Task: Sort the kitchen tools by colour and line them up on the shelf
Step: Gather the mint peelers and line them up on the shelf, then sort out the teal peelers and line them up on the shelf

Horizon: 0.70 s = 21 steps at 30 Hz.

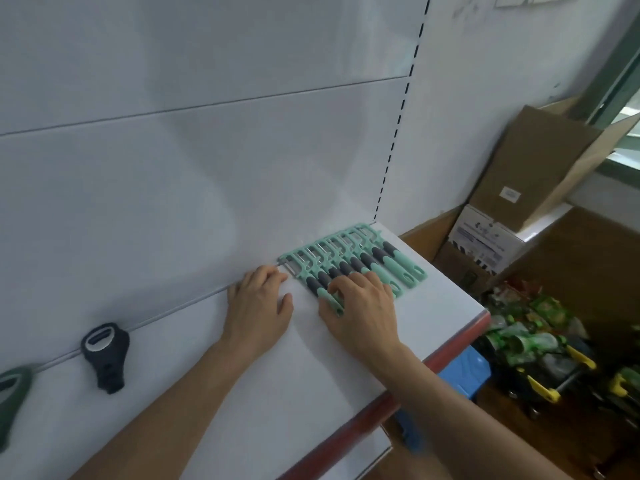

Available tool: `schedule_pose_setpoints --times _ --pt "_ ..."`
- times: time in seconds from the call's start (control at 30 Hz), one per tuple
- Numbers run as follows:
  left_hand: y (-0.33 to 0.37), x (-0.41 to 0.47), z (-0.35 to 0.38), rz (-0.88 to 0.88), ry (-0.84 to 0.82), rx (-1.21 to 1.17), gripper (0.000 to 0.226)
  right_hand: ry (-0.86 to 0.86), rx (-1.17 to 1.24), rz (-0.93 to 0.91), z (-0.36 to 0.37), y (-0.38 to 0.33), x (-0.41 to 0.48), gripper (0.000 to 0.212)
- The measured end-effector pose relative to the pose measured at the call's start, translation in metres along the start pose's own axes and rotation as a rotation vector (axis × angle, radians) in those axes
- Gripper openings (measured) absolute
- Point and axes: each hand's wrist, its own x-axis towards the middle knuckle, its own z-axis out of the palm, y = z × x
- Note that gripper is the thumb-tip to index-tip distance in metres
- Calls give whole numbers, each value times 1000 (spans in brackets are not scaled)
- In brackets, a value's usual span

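Observation:
Several mint-green peelers [377,258] with dark grey grips lie side by side in a row at the far right end of the white shelf [207,393]. My right hand [363,306] lies flat on the handles of the leftmost ones, fingers spread, thumb beside the end of the nearest handle. My left hand [258,303] rests flat on the shelf just left of the row, its fingertips touching the head of the leftmost peeler [289,266]. A black tool [105,355] lies on the shelf at the left. A dark green tool [12,396] shows partly at the left edge.
The shelf has a red front edge [446,355] and a white back panel [207,150]. Cardboard boxes [519,188] stand to the right beyond the shelf end. Below right, a blue stool [464,372] and a cart of green packets [533,334] stand on the floor.

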Motion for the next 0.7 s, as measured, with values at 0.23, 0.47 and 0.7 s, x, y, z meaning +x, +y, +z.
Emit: schedule_pose_setpoints --times 0.23,0.47,0.7 --pt "-11 -32 -58 -4 -61 173 65 -236 -108 -252 -38 6 24 41" --pt "-42 -113 -161 -190 -4 354 69 -290 -82 -495 -66 -57 19 54" --pt "-94 -282 -269 -502 98 459 69 -317 22 -858 -66 -210 -38 54"
